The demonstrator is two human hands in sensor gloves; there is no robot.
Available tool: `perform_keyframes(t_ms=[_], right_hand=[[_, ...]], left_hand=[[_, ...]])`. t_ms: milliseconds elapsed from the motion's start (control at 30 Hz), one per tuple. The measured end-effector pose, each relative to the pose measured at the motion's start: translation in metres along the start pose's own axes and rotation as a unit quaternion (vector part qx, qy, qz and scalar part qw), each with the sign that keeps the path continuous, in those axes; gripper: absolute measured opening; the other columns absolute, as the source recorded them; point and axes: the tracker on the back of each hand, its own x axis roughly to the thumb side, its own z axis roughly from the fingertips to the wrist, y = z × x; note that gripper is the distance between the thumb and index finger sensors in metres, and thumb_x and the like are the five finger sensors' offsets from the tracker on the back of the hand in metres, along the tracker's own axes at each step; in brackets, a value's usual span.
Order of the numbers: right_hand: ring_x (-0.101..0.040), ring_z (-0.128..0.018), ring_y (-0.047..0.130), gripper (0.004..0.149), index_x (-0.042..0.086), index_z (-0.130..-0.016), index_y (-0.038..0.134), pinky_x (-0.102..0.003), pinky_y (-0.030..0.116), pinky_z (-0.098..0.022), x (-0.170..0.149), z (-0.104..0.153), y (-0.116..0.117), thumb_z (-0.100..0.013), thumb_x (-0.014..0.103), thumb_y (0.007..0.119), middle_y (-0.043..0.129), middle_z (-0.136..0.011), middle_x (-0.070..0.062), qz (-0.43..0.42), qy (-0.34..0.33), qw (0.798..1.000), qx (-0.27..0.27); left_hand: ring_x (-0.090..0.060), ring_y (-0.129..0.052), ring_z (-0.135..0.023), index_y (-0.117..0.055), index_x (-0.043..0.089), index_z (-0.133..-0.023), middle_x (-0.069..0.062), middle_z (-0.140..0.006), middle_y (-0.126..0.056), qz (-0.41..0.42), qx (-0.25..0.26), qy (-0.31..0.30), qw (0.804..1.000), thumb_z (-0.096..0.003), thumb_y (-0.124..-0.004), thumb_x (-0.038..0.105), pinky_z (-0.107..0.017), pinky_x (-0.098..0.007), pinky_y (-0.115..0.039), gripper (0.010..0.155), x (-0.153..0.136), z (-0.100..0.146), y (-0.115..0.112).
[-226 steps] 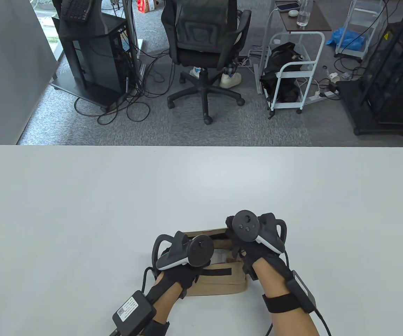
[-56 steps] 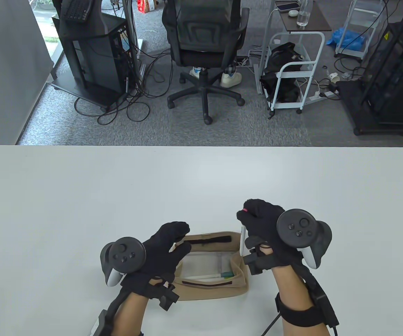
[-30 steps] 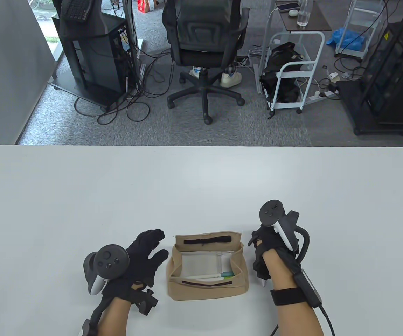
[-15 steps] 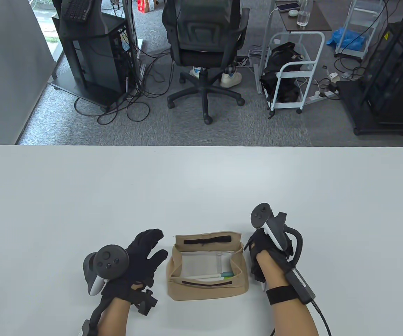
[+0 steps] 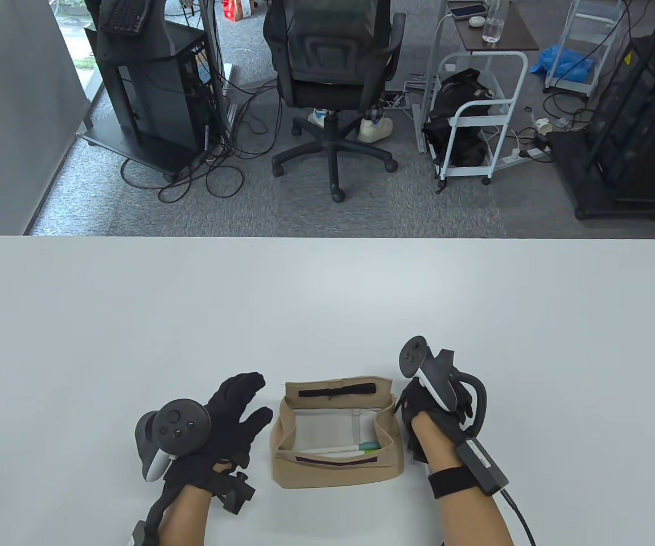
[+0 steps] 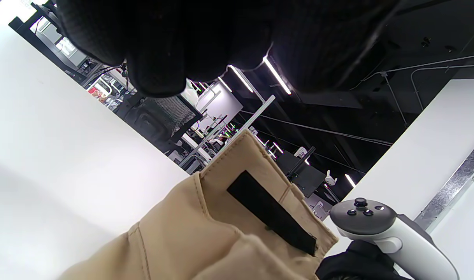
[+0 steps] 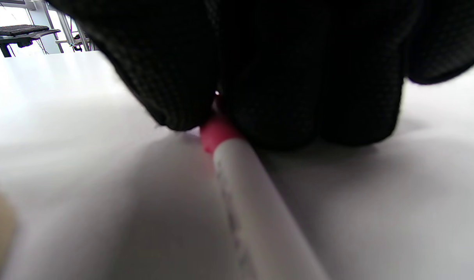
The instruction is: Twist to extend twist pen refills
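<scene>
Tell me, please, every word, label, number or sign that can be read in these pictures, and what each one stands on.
None can be read.
Pen gripped by the right hand: faint grey print along the white barrel, too blurred to read.
Black cabinet on the floor: a yellow warning sticker and a white label, both too small to read.
Beige pouch: black strips only, no text.

Black knit gloves over both hands: left hand [image 5: 230, 424], right hand [image 5: 427, 418]. Dark grey trackers [image 5: 176, 426] with white grips and small round buttons. Bare forearms [image 5: 466, 515], black wrist strap [image 5: 457, 483], grey sensor box [image 5: 481, 459], black cable [image 5: 523, 520] trailing behind.
</scene>
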Motion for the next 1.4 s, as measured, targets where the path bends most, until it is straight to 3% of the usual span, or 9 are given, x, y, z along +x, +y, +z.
perform_keyframes(t_ms=[133,267,367,533,767,933,1067,1233,1400], right_hand=[[-0.044,-0.049,0.102,0.055,-0.01,-0.071,0.095,-0.066,0.081,-0.042,-0.007,0.0,-0.008,-0.038,0.034,0.099,0.108,-0.052,-0.023,-0.024,0.006,1.0,0.01],[-0.051,-0.06,0.093,0.057,-0.008,-0.079,0.089,-0.071,0.071,-0.049,-0.018,0.006,-0.04,-0.04,0.033,0.097,0.101,-0.064,-0.027,-0.097,-0.011,0.995,-0.001],[-0.055,-0.067,0.087,0.057,-0.007,-0.084,0.086,-0.073,0.065,-0.053,-0.02,0.019,-0.07,-0.041,0.03,0.096,0.095,-0.074,-0.03,-0.148,-0.055,0.987,-0.005],[-0.058,-0.077,0.078,0.06,-0.004,-0.092,0.08,-0.075,0.057,-0.057,-0.004,0.041,-0.096,-0.043,0.027,0.095,0.087,-0.085,-0.032,-0.208,-0.159,0.964,0.036],[-0.056,-0.081,0.075,0.055,0.004,-0.093,0.082,-0.075,0.056,-0.06,0.032,0.056,-0.084,-0.044,0.025,0.094,0.086,-0.089,-0.029,-0.149,-0.217,0.964,0.031],[-0.051,-0.074,0.084,0.043,0.006,-0.083,0.09,-0.072,0.062,-0.058,0.041,0.053,-0.07,-0.044,0.023,0.092,0.096,-0.079,-0.023,-0.136,-0.222,0.965,-0.011],[-0.051,-0.074,0.085,0.043,0.005,-0.083,0.091,-0.072,0.062,-0.058,0.04,0.053,-0.071,-0.044,0.023,0.092,0.096,-0.079,-0.023,-0.144,-0.222,0.964,-0.003],[-0.051,-0.073,0.085,0.043,0.005,-0.083,0.09,-0.072,0.062,-0.058,0.039,0.053,-0.07,-0.044,0.023,0.092,0.096,-0.079,-0.024,-0.145,-0.223,0.964,0.004],[-0.052,-0.073,0.085,0.043,0.005,-0.083,0.09,-0.072,0.062,-0.058,0.039,0.053,-0.07,-0.044,0.023,0.092,0.096,-0.079,-0.024,-0.144,-0.222,0.964,0.009]], left_hand=[[-0.045,-0.086,-0.085,-0.063,0.007,-0.102,-0.024,-0.101,-0.068,0.001,-0.001,0.0,1.0,-0.0436,-0.085,0.042,-0.062,-0.061,-0.068,0.072,0.0,0.0,0.0],[-0.045,-0.085,-0.085,-0.063,0.007,-0.102,-0.024,-0.102,-0.068,0.002,0.0,-0.003,1.0,-0.0437,-0.085,0.042,-0.062,-0.061,-0.068,0.072,0.0,0.0,-0.001],[-0.045,-0.086,-0.085,-0.063,0.007,-0.102,-0.024,-0.101,-0.068,-0.002,-0.004,-0.007,1.0,-0.0436,-0.085,0.042,-0.062,-0.06,-0.068,0.072,0.002,0.0,-0.002],[-0.044,-0.088,-0.085,-0.064,0.008,-0.102,-0.024,-0.101,-0.07,-0.02,-0.005,-0.019,1.0,-0.0436,-0.085,0.041,-0.062,-0.058,-0.071,0.07,0.009,0.001,-0.003],[-0.042,-0.093,-0.082,-0.069,0.009,-0.099,-0.022,-0.098,-0.075,-0.073,-0.004,-0.058,0.996,-0.0431,-0.086,0.041,-0.059,-0.056,-0.077,0.067,0.032,0.0,-0.006],[-0.042,-0.109,-0.065,-0.089,0.006,-0.086,-0.023,-0.083,-0.095,-0.056,-0.004,-0.086,0.995,-0.0415,-0.091,0.034,-0.044,-0.052,-0.09,0.052,0.061,-0.015,-0.012],[-0.039,-0.116,-0.054,-0.097,0.007,-0.078,-0.022,-0.073,-0.103,-0.13,-0.035,-0.102,0.986,-0.0398,-0.094,0.031,-0.036,-0.049,-0.096,0.045,0.09,-0.037,-0.022],[-0.037,-0.119,-0.05,-0.1,0.008,-0.074,-0.021,-0.069,-0.106,-0.196,-0.106,-0.091,0.971,-0.0379,-0.096,0.03,-0.033,-0.047,-0.098,0.043,0.111,-0.066,-0.058],[-0.036,-0.119,-0.049,-0.1,0.008,-0.074,-0.02,-0.068,-0.106,-0.254,-0.157,-0.08,0.951,-0.0373,-0.097,0.03,-0.033,-0.047,-0.098,0.042,0.103,-0.076,-0.098]])
